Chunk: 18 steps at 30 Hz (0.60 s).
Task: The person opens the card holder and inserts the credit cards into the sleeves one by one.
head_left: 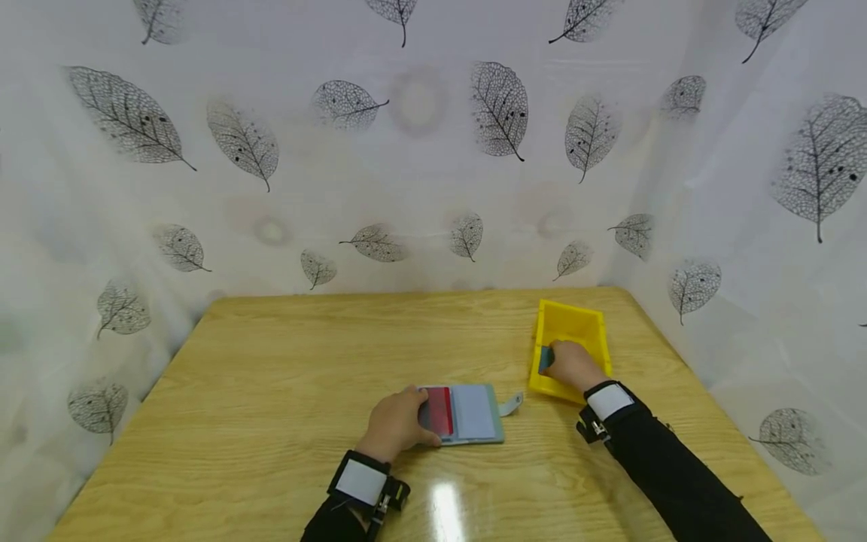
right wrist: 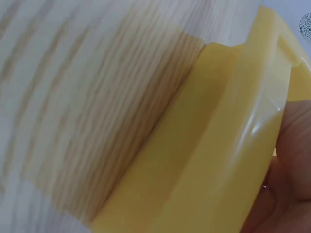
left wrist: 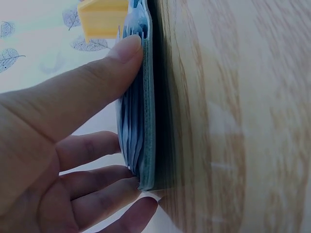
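A person sits at a wooden counter (head_left: pixel 284 376) enclosed by white curtains (head_left: pixel 406 150) printed with grey leaves. The left hand (head_left: pixel 396 423) rests on the left edge of a grey-green card wallet (head_left: pixel 474 414) that lies open and flat on the counter near the front middle. The thumb and straight fingers press against the wallet's stacked sleeves, as the left wrist view shows from the side; the fingers are not curled round it. Inside the wallet, a red card (head_left: pixel 440 410) sits just beside the left hand, with a pale sleeve to its right, and a small tab (head_left: pixel 512 404) sticks out from the wallet's right edge. To the right, close to the wallet but not touching it, stands a yellow bin (head_left: pixel 569 324). The right hand (head_left: pixel 572 363) reaches into the bin over its near rim and grips a small teal card (head_left: pixel 545 358), its fingers curled around it. The right wrist view shows only the bin's yellow rim, the counter's wood grain and part of the palm. Both arms wear dark sleeves (head_left: pixel 670 474) and wrist straps (head_left: pixel 362 482).
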Tool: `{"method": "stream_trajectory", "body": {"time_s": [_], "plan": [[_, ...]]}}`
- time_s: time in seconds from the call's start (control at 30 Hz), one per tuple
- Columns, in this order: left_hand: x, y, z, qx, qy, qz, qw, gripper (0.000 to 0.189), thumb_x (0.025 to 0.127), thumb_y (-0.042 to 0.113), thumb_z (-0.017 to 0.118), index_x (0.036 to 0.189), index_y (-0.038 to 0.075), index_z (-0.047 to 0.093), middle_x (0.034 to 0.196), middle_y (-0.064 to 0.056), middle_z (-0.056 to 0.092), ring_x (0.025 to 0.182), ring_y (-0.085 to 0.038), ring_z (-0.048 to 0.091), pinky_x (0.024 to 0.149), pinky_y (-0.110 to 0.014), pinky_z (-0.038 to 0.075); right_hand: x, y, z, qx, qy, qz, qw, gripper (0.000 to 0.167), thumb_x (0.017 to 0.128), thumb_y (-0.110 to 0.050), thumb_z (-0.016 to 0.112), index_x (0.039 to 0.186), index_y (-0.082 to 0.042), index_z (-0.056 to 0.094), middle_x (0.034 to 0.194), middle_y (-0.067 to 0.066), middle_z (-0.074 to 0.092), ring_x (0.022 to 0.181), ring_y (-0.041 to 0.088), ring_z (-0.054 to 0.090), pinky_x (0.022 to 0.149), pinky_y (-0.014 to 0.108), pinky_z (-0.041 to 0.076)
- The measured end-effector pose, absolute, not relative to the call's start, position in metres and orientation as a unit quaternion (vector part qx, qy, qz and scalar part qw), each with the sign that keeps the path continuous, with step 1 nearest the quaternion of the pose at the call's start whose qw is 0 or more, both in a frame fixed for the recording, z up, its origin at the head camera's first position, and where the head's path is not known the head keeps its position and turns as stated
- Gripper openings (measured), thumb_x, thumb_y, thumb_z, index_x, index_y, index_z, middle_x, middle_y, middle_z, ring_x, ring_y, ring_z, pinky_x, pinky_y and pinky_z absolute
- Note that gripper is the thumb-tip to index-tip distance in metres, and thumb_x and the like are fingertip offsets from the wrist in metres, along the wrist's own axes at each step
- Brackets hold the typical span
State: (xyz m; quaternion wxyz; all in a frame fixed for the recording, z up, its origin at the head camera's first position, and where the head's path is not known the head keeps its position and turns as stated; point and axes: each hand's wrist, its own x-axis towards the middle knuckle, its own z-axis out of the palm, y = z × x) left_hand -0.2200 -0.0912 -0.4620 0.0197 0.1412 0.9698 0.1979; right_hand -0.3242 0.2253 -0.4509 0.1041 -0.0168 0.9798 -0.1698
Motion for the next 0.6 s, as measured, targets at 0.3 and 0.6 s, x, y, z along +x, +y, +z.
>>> {"method": "stream_trajectory", "body": {"time_s": [0.3,0.6], "plan": [[-0.219,-0.091,-0.464,0.145,0.969,0.201,0.008,0.080,0.061,0.038,0.091,0.127,0.001,0.063,0.131,-0.024,0.058,0.118,-0.037,0.058,0.092,-0.046,0.049,-0.321,0.231,-0.451,-0.044,0.983,-0.155,0.082,0.053,0.083,-0.019,0.076,0.122,0.011,0.056,0.105,0.021,0.064,0.085,0.027,0.058,0.079,0.043,0.049],[-0.218,-0.090,-0.465,0.137,0.970,0.199,0.014,0.082,0.061,0.039,0.091,0.128,0.002,0.062,0.132,-0.023,0.057,0.118,-0.037,0.057,0.091,-0.046,0.049,-0.321,0.237,-0.452,-0.103,0.985,-0.124,0.065,0.043,0.086,-0.025,0.070,0.114,0.005,0.058,0.083,0.011,0.061,0.071,0.021,0.054,0.065,0.035,0.045]]}}
